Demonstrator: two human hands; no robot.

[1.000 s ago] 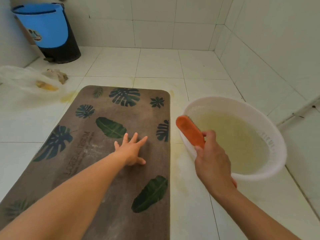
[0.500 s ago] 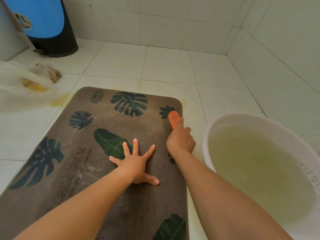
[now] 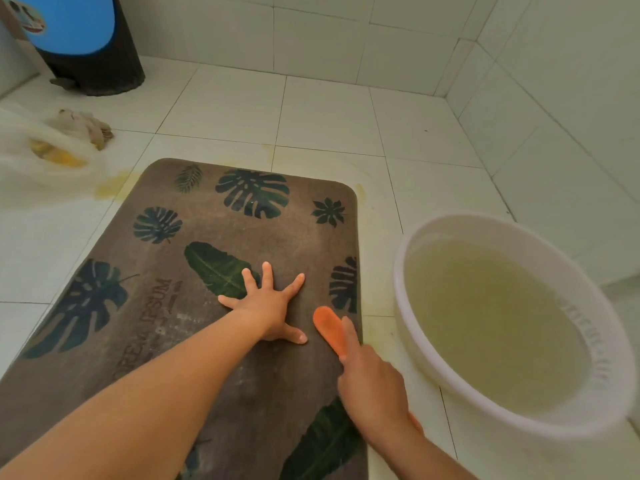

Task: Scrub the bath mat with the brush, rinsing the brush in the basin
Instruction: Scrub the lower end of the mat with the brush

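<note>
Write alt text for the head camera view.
The right hand presses an orange brush onto a brown leaf-print bath mat, which the left hand pins flat with spread fingers. A white basin of cloudy water stands to the right.

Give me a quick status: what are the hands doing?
Left hand flat on bath mat. Right hand holds orange brush on mat. Basin alongside. Nothing blocking.
</note>
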